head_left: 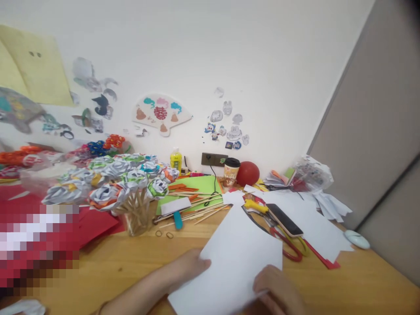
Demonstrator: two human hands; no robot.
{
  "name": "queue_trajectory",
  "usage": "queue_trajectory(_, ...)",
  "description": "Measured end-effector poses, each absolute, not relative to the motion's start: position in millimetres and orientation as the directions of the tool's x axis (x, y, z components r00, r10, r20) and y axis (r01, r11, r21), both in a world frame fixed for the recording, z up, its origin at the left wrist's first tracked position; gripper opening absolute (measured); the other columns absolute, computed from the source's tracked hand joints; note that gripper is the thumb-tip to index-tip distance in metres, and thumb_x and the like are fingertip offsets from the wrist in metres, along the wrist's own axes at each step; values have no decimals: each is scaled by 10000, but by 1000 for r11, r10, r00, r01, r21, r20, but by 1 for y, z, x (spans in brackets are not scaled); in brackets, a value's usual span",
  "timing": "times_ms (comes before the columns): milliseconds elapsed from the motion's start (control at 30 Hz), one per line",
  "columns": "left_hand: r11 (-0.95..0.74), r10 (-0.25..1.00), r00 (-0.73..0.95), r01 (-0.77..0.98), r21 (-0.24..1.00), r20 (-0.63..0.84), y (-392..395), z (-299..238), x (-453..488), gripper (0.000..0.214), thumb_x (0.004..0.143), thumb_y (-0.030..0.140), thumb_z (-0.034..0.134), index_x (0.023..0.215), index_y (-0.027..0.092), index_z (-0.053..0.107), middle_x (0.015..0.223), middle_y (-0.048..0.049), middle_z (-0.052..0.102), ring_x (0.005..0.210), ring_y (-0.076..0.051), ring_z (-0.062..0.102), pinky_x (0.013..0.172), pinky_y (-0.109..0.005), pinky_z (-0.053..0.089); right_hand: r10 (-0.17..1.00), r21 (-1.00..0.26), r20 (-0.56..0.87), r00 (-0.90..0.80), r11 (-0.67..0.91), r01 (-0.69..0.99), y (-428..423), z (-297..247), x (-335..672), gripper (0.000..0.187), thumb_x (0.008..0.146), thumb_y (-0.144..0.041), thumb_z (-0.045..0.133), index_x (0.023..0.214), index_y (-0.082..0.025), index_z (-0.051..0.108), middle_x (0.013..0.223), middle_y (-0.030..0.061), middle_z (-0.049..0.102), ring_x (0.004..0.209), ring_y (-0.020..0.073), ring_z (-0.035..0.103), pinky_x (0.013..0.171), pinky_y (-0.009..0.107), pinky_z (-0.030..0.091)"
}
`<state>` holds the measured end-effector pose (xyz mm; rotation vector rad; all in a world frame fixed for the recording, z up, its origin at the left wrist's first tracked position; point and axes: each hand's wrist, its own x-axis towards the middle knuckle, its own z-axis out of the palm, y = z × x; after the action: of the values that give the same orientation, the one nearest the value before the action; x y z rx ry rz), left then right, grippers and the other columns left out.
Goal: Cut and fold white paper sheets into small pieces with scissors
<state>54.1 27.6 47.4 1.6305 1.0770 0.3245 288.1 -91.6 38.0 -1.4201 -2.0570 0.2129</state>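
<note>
A blank white sheet of paper (234,253) is held up over the near part of the desk, slightly tilted. Its left edge is gripped by my left hand (188,266), with the thumb on top and the other fingers hidden beneath. On the lower right edge my right hand (278,286) closes with curled fingers on the paper. Just beyond the sheet lie scissors with red handles (293,255), a yellow-handled tool (256,205) and a dark-screened phone (285,219).
At left, rolled paper flowers (121,179) stand in a clear cup (136,218) near red paper (96,225). Thin wooden sticks (206,212) lie mid-desk. Behind are a yellow bottle (176,161), a lidded coffee cup (231,173) and a red balloon (248,173). A mouse (357,239) sits far right.
</note>
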Motion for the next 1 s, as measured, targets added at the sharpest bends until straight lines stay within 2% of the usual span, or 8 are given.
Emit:
queue_trajectory(133, -212, 887, 452, 579, 787, -94, 29, 55, 47, 289, 764, 287, 451, 971, 157, 606, 1002, -82, 666, 936, -247, 592, 813, -359, 427, 986, -671, 157, 53, 67, 738, -62, 41, 275, 262, 790, -383, 406, 663, -186, 522, 637, 16, 562, 638, 184, 539, 592, 261, 428)
queue_trajectory(267, -389, 917, 357, 704, 594, 177, 15, 55, 43, 325, 818, 180, 355, 1091, 118, 519, 1107, -160, 589, 1066, -277, 499, 899, -460, 331, 998, -698, 37, 53, -12, 716, -32, 49, 272, 248, 765, -383, 402, 664, -178, 500, 646, -7, 537, 669, 180, 518, 586, 241, 402)
queue_trajectory(367, -733, 562, 587, 680, 21, 583, -3, 47, 51, 294, 829, 183, 371, 1053, 140, 556, 1049, -122, 643, 959, -263, 574, 821, -411, 409, 995, -600, 9, 100, -75, 797, -13, 50, 274, 235, 757, -382, 393, 664, -188, 489, 649, -11, 539, 681, 183, 527, 609, 244, 402)
queue_trajectory(433, -782, 338, 698, 582, -225, 631, -12, 42, 59, 280, 835, 236, 373, 947, 137, 611, 962, -80, 693, 899, -254, 612, 784, -371, 425, 989, -535, -1, 149, -126, 835, -3, 46, 277, 235, 760, -387, 379, 668, -195, 480, 656, -1, 551, 691, 195, 535, 625, 260, 403)
queue_trajectory(500, -788, 293, 782, 523, -324, 551, -16, 39, 65, 298, 842, 235, 368, 970, 128, 614, 998, -56, 689, 915, -238, 613, 780, -348, 416, 982, -481, -21, 186, -173, 860, 4, 40, 279, 237, 772, -378, 359, 701, -199, 496, 694, 18, 582, 718, 208, 551, 649, 277, 402)
queue_trajectory(733, -783, 497, 791, 586, -208, 356, -16, 24, 61, 395, 847, 311, 349, 1127, 116, 549, 1146, -112, 609, 1042, -265, 542, 823, -405, 368, 966, -305, -101, 237, -257, 917, 10, 34, 273, 325, 788, -347, 348, 967, -156, 541, 1052, 128, 593, 960, 263, 539, 776, 338, 389)
queue_trajectory(900, -611, 697, 572, 789, -58, 432, -32, 1, 63, 541, 748, 544, 442, 1100, 157, 580, 1088, -107, 646, 1008, -281, 567, 822, -449, 395, 965, -217, -150, 216, -245, 945, 14, 43, 265, 347, 800, -351, 328, 993, -153, 538, 1098, 138, 579, 967, 282, 541, 773, 367, 391)
queue_trajectory(1000, -511, 790, 444, 858, 54, 423, -41, -8, 70, 539, 687, 558, 528, 1078, 194, 598, 1090, -78, 649, 1026, -274, 561, 858, -442, 390, 967, -124, -165, 193, -215, 969, 20, 49, 258, 332, 809, -353, 305, 959, -174, 541, 1054, 132, 603, 945, 288, 553, 722, 365, 402)
